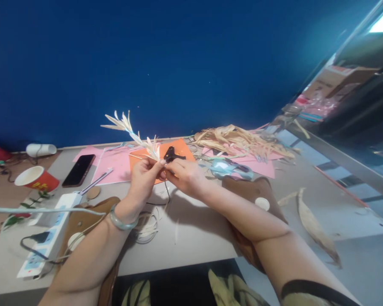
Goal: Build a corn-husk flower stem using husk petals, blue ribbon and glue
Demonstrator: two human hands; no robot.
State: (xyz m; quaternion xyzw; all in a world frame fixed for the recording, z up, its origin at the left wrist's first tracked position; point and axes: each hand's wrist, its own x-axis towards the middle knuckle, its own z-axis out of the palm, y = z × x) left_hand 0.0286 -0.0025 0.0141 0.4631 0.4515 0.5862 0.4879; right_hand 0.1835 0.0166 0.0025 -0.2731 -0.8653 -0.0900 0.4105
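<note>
My left hand [143, 176] is closed in a pinch around the lower part of a craft flower sprig [132, 134]. Pale, pointed petals that look like dried husk run along the sprig, which leans up to the left. My right hand [188, 176] meets the left one with its fingertips pinched at the sprig's lower end. What exactly lies between those fingertips is hidden. Just behind the hands, a black glue gun [170, 154] rests on a sheet of orange paper [187, 148].
Dried husks [232, 138] are heaped at the back right, near a bluish plastic-wrapped bundle [230, 168]. On the left are a phone [79, 170], a red paper cup [38, 178] and a power strip [47, 238] with cords. A blue wall [178, 63] stands behind the table.
</note>
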